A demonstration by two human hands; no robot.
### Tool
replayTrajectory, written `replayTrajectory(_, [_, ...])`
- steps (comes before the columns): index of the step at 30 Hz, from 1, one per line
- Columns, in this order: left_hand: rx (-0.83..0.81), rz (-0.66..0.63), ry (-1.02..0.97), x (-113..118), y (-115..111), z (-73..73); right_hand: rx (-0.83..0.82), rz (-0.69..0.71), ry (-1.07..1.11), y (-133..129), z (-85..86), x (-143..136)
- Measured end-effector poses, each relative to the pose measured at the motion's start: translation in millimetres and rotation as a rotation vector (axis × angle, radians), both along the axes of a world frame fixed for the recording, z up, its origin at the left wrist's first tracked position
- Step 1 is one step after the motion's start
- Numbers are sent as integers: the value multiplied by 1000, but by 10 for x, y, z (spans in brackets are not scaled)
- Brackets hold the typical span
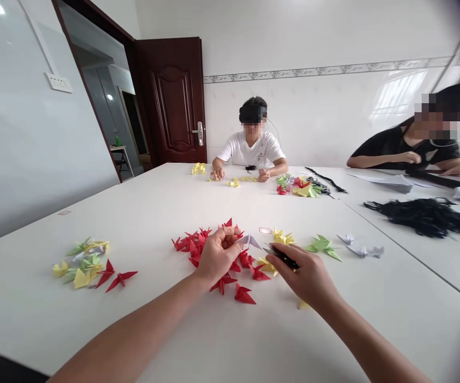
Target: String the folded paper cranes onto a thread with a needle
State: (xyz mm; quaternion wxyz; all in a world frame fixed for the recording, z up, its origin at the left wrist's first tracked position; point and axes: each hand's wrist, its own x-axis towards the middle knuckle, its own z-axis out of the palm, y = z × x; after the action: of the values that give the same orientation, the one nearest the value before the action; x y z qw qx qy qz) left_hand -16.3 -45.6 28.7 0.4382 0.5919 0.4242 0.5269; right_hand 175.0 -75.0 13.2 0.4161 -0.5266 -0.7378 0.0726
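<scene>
Between the thumb and fingers of my left hand (220, 252) is a white paper crane (251, 242), held above the middle of the table. My right hand (304, 268) is closed around a dark pointed tool (284, 258), its tip close to the crane's right side; whether they touch is too small to tell. Red paper cranes (245, 294) lie around and under my left hand. Yellow cranes (282, 236) rest near my right hand, partly hidden by it. Farther right are a green crane (321, 245) and some white cranes (368, 250).
A mixed pile of cranes (82, 278) lies at the left of the white table (142, 314). Across it, a person in white (252, 151) handles yellow pieces beside coloured cranes (304, 186). Black strands (417, 215) and a person in black (409, 141) are at the right.
</scene>
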Motion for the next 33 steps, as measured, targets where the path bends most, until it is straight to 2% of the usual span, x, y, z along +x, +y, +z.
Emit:
replayTrajectory(4, [-36,11,0,-104,-45,6,19,58,-4,-55,-18,-55])
replayTrajectory(9, [-99,-47,-34,-74,-75,-31,24,126,-37,-156,16,-149])
replayTrajectory(20, [-123,-98,-6,-29,-184,-40,-58,95,-101,-148,9,-138])
replayTrajectory(33, [-49,-93,45,-30,-176,-35,-8,80,-229,-137,36,-125])
